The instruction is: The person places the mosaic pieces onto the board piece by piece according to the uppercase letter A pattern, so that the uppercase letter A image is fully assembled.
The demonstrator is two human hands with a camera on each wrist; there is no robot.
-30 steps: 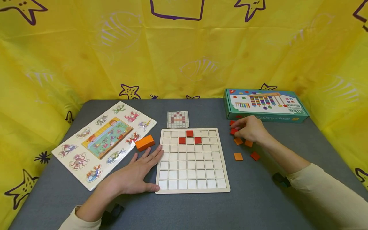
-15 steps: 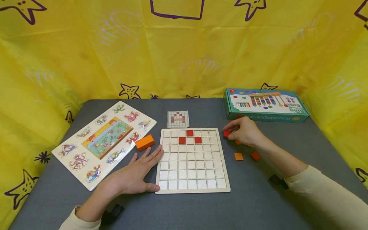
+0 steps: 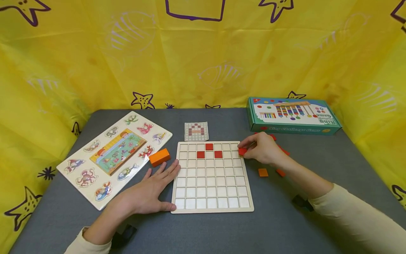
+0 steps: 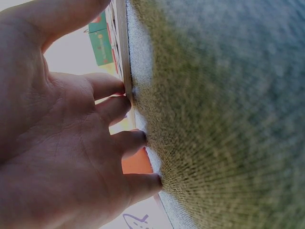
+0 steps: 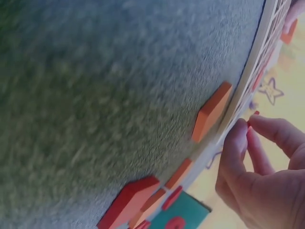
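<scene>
In the head view my right hand (image 3: 263, 150) pinches a red square tile (image 3: 242, 151) between thumb and fingertips, over the right edge of the wooden grid board (image 3: 212, 211). Only the tile's thin edge shows in the right wrist view. Three red tiles (image 3: 209, 146) sit in the board's top two rows; the other cells are white. My left hand (image 3: 149, 194) lies against the board's left side, fingers spread, thumb at the lower left corner. Right of the board lie loose tiles, among them an orange tile (image 3: 263, 172) and a red tile (image 5: 128, 202); my right hand partly hides several.
A small pattern card (image 3: 196, 131) lies behind the board. An orange block (image 3: 160, 157) stands by my left fingertips, against a sea-animal puzzle board (image 3: 114, 181). At the back right is a green game box (image 3: 295, 114). Yellow cloth (image 3: 203, 53) hangs behind the table.
My right hand has moved left from the loose tiles to the board's right edge, carrying the red tile. My left hand has stayed in place.
</scene>
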